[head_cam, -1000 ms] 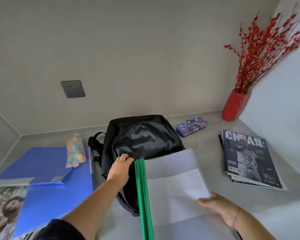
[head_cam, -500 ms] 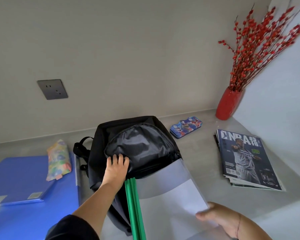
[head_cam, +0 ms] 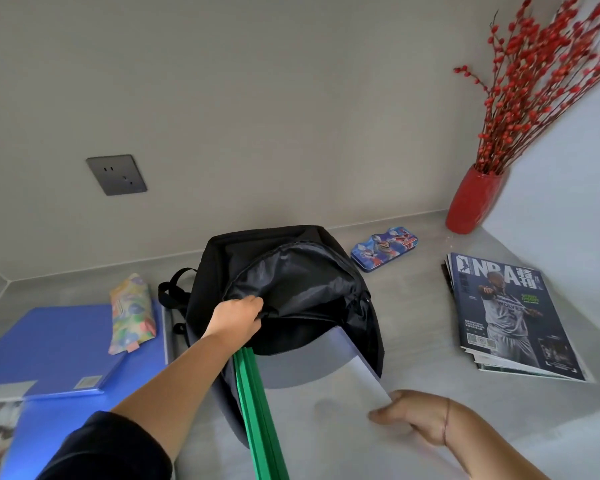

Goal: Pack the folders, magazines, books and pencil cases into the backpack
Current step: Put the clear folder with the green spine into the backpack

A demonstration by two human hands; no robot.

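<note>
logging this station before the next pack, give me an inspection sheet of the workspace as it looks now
surface: grey countertop, no spills seen
job's things: black backpack open; green-spined folder partly inside; blue folders; magazine stack; colourful pencil pouch; tin pencil case
clutter: red vase of berry branches
hands: left hand grips the backpack opening; right hand holds the folder's near corner
cables: nothing seen
surroundings: wall socket

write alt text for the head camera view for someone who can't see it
A person's left hand holds open a black backpack while the right hand slides a clear folder with a green spine into it. Blue folders, two pencil cases and magazines lie around on the grey table.
</note>
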